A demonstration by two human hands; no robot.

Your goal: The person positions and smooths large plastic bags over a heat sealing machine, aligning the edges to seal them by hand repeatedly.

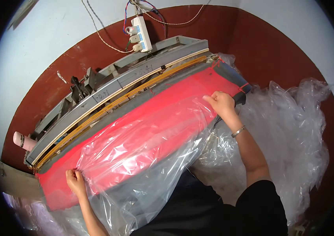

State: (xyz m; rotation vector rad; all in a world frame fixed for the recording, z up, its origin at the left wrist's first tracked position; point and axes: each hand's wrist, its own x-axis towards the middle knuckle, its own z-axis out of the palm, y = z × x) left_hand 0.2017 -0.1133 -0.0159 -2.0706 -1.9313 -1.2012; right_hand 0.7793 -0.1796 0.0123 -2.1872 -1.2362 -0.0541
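Observation:
A sheet of transparent plastic film [129, 155] lies stretched over a long red-covered work surface [167, 106] and drapes down its near side toward my lap. My left hand [76, 183] pinches the film's edge near the left end of the red surface, fingers closed. At the other side, close to the right end, my right hand [222, 104] grips the film's upper right corner between thumb and fingers. Wrinkles and bright glare run across the film between the two hands.
Behind the red surface runs a long grey metal machine frame [135, 74] with a yellowish strip. A power strip [141, 35] with plugs hangs above. A pink cylinder [23, 141] stands at the left end. Loose plastic film [285, 145] is heaped at the right.

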